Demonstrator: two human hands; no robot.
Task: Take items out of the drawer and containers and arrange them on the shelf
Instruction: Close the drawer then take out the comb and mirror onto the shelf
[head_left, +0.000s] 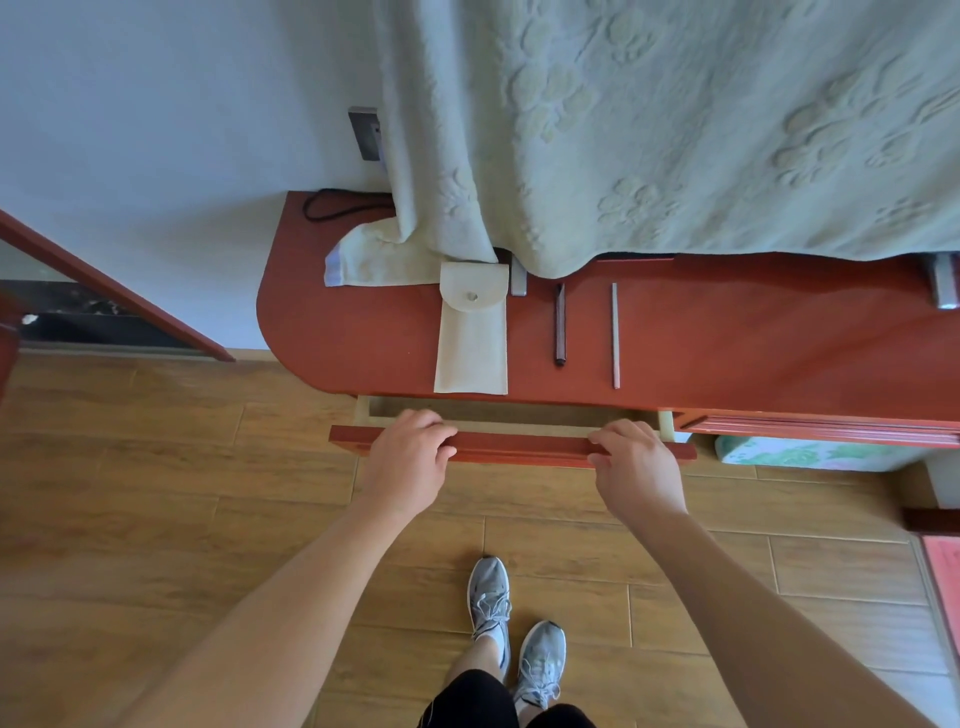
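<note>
Wood-plank floor (156, 467) showing under red-brown rounded tabletop (337, 322). Left grip (410, 452) and right grip (636, 457) curling over red-brown wooden drawer front (519, 447). Drawer sitting barely open between them, visible sliver showing nothing. Cream snap-shut fabric pouch (471, 332), dark slim stick (560, 325), thin pale rod (615, 338) lying beyond grips, seemingly arranged; pouch likely awaiting emptying.

A plain white wall (156, 130) rises behind a red-brown shelf (337, 312) with a rounded left end, a pale green paw-print cloth (675, 130) hanging down onto its back, a dark wall socket (366, 132) beside the cloth — below, wood-plank flooring (156, 493) meets a red-brown door frame (119, 291) at left.
</note>
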